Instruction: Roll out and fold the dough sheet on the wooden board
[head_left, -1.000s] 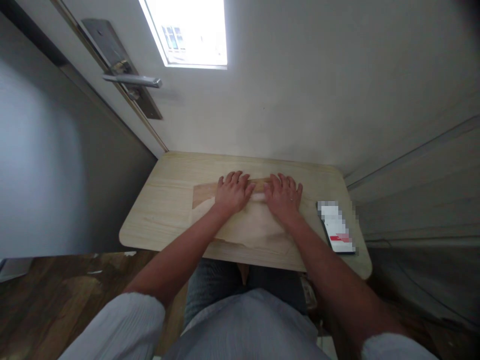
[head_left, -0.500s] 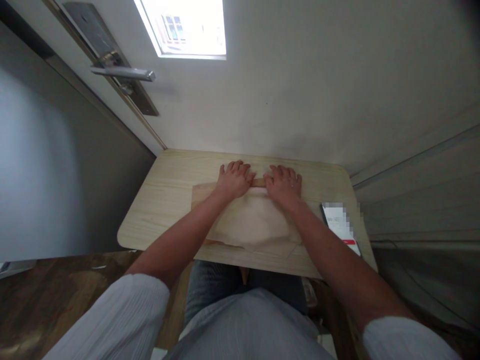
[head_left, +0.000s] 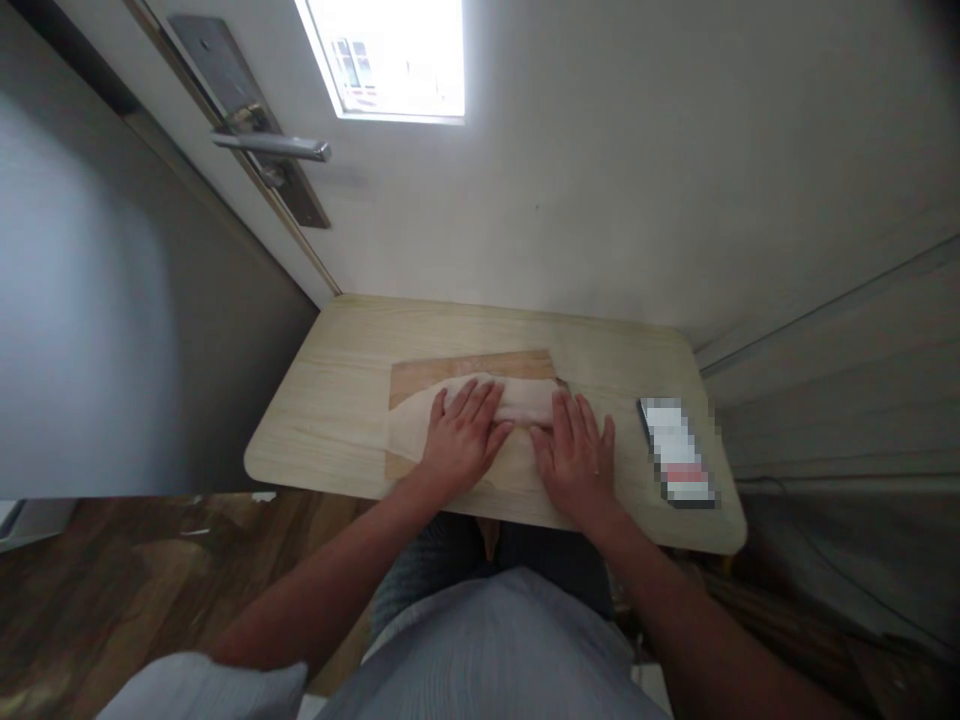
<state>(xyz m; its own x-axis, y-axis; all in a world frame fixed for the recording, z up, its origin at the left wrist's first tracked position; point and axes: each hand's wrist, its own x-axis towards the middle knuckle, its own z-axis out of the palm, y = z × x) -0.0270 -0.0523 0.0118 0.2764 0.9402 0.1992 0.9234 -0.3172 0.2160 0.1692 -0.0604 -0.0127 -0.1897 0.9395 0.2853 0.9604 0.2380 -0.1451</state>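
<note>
A thin, pale sheet of dough (head_left: 409, 425) lies on a wooden board (head_left: 472, 366). Its right part looks bunched into a roll (head_left: 526, 400) between my hands; whether a rolling pin is inside I cannot tell. My left hand (head_left: 463, 438) lies flat across the dough, fingers stretched forward and thumb pointing inward. At the right end of the roll rests my right hand (head_left: 579, 455), palm down with fingers spread. Part of the dough and the near edge of the board are hidden under my hands.
The small light-wood table (head_left: 300, 400) has rounded corners. A phone (head_left: 679, 450), partly pixelated, lies on its right side. Behind the table stands a white door with a metal handle (head_left: 277, 147) and a bright window (head_left: 397, 60).
Both hands have drawn back from the far edge of the board toward me. The brown stick seen between them before no longer shows, and the board's far strip is now uncovered.
</note>
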